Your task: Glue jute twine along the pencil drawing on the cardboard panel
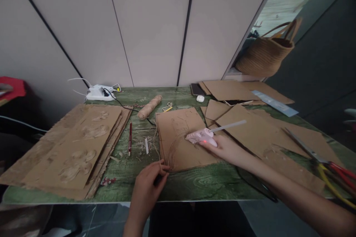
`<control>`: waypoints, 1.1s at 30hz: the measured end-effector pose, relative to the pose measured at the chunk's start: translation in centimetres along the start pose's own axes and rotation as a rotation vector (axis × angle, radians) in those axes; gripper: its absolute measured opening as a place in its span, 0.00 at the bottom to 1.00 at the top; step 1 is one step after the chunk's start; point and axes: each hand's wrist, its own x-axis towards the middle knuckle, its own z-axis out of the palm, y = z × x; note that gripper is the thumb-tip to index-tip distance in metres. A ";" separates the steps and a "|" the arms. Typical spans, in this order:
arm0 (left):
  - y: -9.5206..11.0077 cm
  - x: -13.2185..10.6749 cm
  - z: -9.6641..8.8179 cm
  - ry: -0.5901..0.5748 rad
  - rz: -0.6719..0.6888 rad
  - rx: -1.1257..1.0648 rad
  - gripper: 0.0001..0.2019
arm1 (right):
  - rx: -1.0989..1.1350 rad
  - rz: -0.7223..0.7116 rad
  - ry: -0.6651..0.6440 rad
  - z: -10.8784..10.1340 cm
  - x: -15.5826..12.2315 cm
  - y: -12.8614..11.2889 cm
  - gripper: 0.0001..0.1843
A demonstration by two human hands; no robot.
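Note:
My right hand (218, 149) grips a pink glue gun (201, 136) with a translucent glue stick (232, 124) jutting from its back and a red light lit on it. The gun's nozzle points left, low over a cardboard sheet (191, 157) with pencil lines. Brown twine (170, 152) curves along the sheet's left side. At the lower left corner of that sheet, my left hand (151, 177) pinches the twine between thumb and fingers. From there the strand runs up toward a twine roll (150, 107) behind the sheet.
Cardboard panels with raised twine shapes (78, 163) lie at left. A dark red pencil (130, 139) and scraps sit between. Cardboard pieces (244, 129), a clear ruler (274, 103) and red-and-yellow-handled scissors (319, 159) lie at right. A white power strip (100, 92) stands at the back left.

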 end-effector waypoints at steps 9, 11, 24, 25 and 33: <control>-0.2 0.0 0.0 0.001 0.004 0.018 0.06 | 0.049 0.021 -0.032 -0.6 0.1 0.5 0.31; -0.1 0.0 0.0 0.005 0.003 0.022 0.06 | 0.012 0.005 -0.016 -0.7 0.0 0.4 0.31; -0.3 0.0 0.3 0.034 0.002 0.028 0.06 | -0.064 0.033 0.020 -1.3 -0.7 1.2 0.33; -0.3 0.0 0.3 0.034 0.000 0.030 0.06 | -0.064 0.033 0.018 -1.5 -0.8 1.1 0.33; -0.5 0.1 0.1 0.031 -0.026 0.037 0.06 | -0.023 -0.028 -0.082 -4.4 1.3 -0.7 0.26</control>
